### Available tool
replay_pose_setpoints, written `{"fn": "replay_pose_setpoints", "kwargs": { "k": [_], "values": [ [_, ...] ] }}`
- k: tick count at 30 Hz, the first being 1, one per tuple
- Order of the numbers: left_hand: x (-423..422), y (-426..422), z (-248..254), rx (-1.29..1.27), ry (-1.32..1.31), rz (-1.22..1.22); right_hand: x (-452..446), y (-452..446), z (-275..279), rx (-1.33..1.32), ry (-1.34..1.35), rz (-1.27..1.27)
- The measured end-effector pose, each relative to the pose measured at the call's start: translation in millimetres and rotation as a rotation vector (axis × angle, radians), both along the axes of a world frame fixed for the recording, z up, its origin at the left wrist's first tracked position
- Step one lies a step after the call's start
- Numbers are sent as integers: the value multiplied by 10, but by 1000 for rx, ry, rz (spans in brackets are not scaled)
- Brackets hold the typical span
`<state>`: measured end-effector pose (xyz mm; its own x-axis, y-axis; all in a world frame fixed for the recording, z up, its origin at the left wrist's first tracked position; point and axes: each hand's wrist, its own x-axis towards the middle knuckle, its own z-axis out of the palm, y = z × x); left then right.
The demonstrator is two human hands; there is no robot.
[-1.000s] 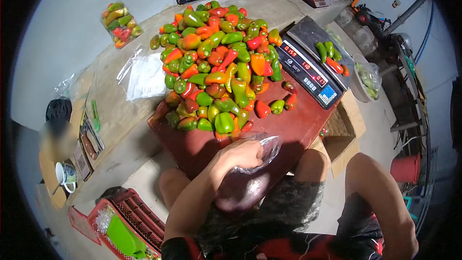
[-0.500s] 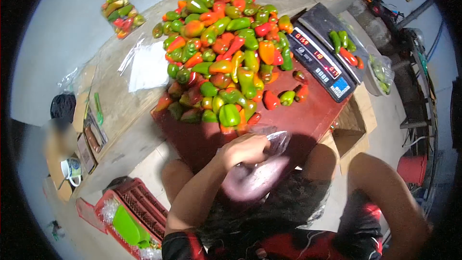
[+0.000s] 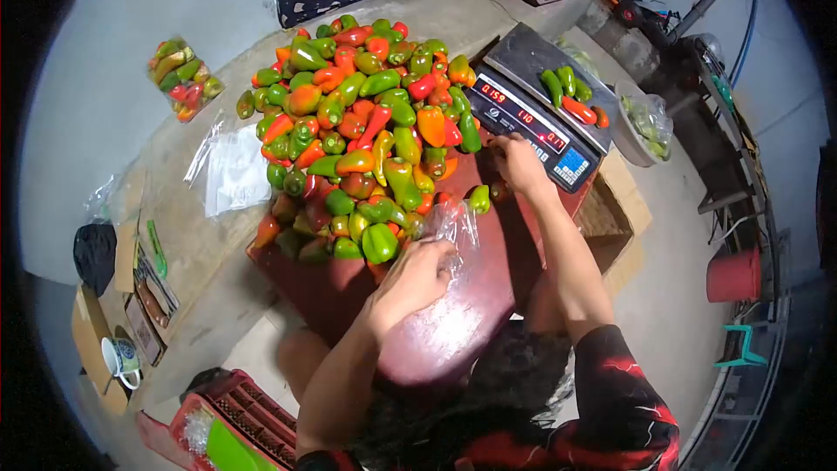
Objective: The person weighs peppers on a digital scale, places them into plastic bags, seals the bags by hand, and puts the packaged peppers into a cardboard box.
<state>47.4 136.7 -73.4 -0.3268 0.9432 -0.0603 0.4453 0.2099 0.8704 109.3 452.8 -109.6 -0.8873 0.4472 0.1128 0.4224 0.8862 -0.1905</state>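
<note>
My left hand (image 3: pixel 417 277) is closed on a clear plastic bag (image 3: pixel 457 231) at the near edge of the pepper pile (image 3: pixel 357 113), on the red table (image 3: pixel 349 283). Just below the scale's display (image 3: pixel 525 113), my right hand (image 3: pixel 520 162) is bent over the tabletop with fingers curled; whatever is beneath its fingertips is hidden. A green pepper (image 3: pixel 479 199) lies between my hands. Several green and red peppers (image 3: pixel 567 85) rest on the dark scale plate (image 3: pixel 523 52).
A filled bag of peppers (image 3: pixel 183 78) and a stack of clear bags (image 3: pixel 237 170) are at the left. An open cardboard box (image 3: pixel 615 209) stands right of the table. A red crate (image 3: pixel 253 414) is at the lower left, a white basin (image 3: pixel 629 135) at the right.
My right hand has come up from beside my leg to the table below the scale. My left hand still holds the bag, which now stands up more towards the pile. The view has shifted.
</note>
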Motion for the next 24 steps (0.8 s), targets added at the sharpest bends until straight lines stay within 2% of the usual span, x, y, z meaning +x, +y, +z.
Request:
{"fn": "replay_pose_setpoints", "kwargs": {
  "k": [2, 3, 5, 6, 9, 11, 13, 15, 16, 18, 19, 21, 23, 24],
  "values": [
    [20, -6, -121, 64, 11, 36, 48, -359, 494, -239, 417, 18],
    [16, 17, -156, 74, 11, 47, 82, -524, 658, -764, 503, -91],
    [48, 22, -196, 152, 129, 163, 232, -984, 1039, -937, 745, 232],
    [46, 25, -179, 155, 126, 162, 337, -1232, 1201, -1019, 755, 291],
    [55, 63, -94, 111, 25, 178, 524, -1570, 1204, -704, 571, 382],
    [65, 66, -46, 350, -81, 248, 535, -1686, 1182, -467, 408, 459],
    [67, 32, 11, 407, 11, 263, 533, -1700, 1118, -327, 197, 515],
    [94, -13, 118, 275, -108, 262, 595, -1781, 1151, -75, 26, 433],
    [124, -21, 145, 358, -73, 248, 602, -1786, 1183, -67, 26, 419],
    [167, -39, 132, 348, -137, 204, 641, -1757, 1259, 126, -64, 386],
    [167, -35, 150, 326, -199, 182, 647, -1703, 1360, 133, -68, 368],
    [133, -36, 199, 295, -283, 171, 545, -1453, 1618, -491, -87, 252],
    [89, -67, 120, 208, -305, 160, 426, -838, 1576, -507, 211, 64],
    [69, -79, 54, 179, -306, 157, 359, -364, 1466, -87, 361, 6]
  ]
}}
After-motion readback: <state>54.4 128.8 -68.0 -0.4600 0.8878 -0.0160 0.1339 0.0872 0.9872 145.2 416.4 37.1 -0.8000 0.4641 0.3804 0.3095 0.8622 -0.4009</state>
